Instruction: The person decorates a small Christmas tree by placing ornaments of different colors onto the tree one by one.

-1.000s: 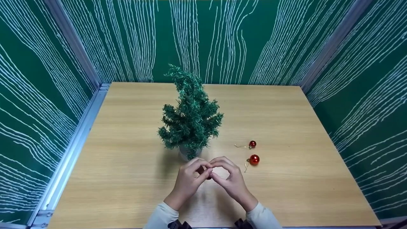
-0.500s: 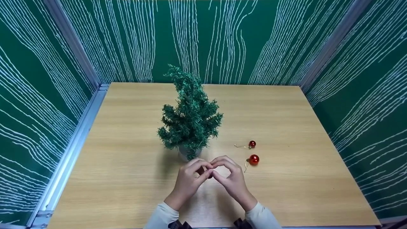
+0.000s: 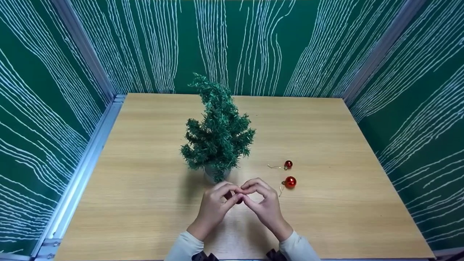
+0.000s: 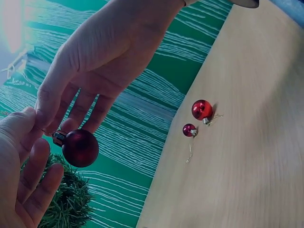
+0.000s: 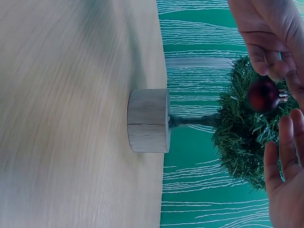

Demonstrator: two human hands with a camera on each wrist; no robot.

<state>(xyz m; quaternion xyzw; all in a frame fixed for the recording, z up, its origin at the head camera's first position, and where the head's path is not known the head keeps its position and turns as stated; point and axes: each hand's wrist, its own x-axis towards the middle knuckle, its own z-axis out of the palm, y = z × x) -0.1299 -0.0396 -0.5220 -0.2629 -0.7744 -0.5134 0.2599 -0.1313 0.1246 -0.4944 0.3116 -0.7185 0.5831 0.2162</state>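
A dark red matte Christmas bauble with a metal cap hangs at the meeting fingertips of both hands, in front of the small artificial Christmas tree. My left hand pinches at the bauble's loop between thumb and forefinger. From the other side, my right hand pinches at the same loop. The loop is mostly hidden by the fingers. In the right wrist view the bauble overlaps the tree's branches, its cap toward the fingers. Both hands are above the table, near its front middle.
Two shiny red baubles lie to the right of the hands, a small one behind a larger one, each with a gold loop. The tree stands on a whitish round base. Green walls with white lines enclose the wooden table.
The fingertips of both hands shift slightly against each other at the loop, and the bauble moves a little with them. The tree and the two loose baubles stay in place.
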